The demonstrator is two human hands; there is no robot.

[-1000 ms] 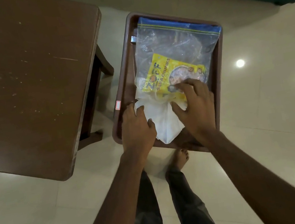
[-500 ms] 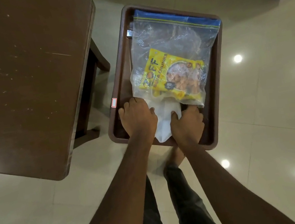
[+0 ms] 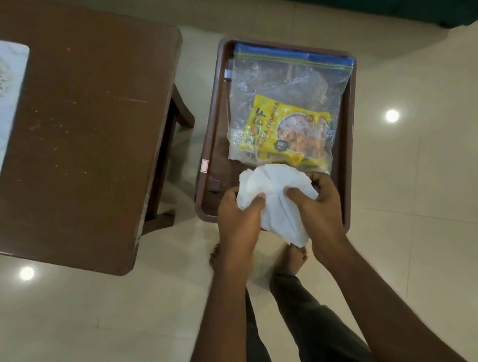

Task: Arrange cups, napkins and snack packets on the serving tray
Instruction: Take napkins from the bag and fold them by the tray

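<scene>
Our left hand [image 3: 239, 214] and right hand [image 3: 319, 198] both grip the napkin [image 3: 275, 193]; the snack packet [image 3: 286, 131] lies on the tray [image 3: 211, 141], no cups visible yet.

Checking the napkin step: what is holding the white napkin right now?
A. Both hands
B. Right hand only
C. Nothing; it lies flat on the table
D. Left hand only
A: the left hand and right hand both grip the bunched napkin over the tray's near end.
</scene>
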